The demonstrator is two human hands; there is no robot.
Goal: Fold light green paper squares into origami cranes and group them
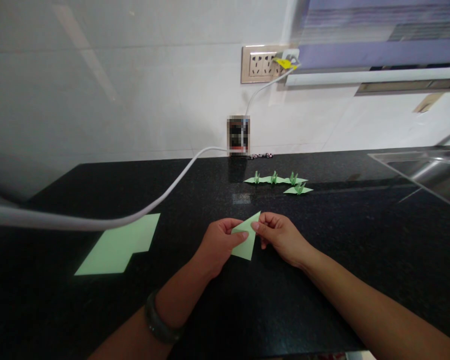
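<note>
A folded piece of light green paper (243,248) is held between my two hands above the black countertop. My left hand (219,245) pinches its left side, with the thumb lying across the front. At the upper right edge, my right hand (279,235) grips the paper between thumb and fingers. The paper's upper corner points up and to the right. Beyond my hands stand several folded green paper cranes (273,178), most in a row and one (299,189) just in front at the right. Flat green paper sheets (116,245) lie to the left.
A white cable (172,187) crosses the left foreground, passing over the sheets. A blurred-out upright object (238,135) leans at the wall, with a small beaded strand (261,156) beside it. A wall socket (260,64) is above. At the right is a metal sink (427,172).
</note>
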